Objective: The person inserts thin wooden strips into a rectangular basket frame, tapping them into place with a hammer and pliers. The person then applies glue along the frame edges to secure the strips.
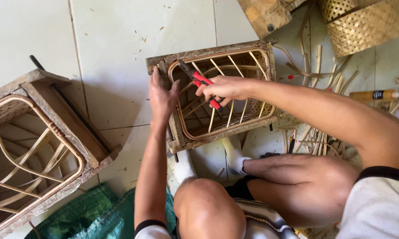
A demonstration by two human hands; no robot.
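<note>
Seemingly midway: the rectangular wooden mould frame [210, 90], on the pale tiled floor [115, 57] at twelve o'clock from the knees, already holds a bent rattan rim and ribs; weaving remains. Left hand [162, 95] lies open on its edge. Right hand [224, 88] is closed round red-handled pliers [199, 80].

A second wooden frame [40, 146], green sack [93, 214] — woven basket [368, 24], glue bottle [374, 94].

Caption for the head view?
Left hand steadies a wooden frame; right hand holds red-handled pliers over its cane basket.
</note>
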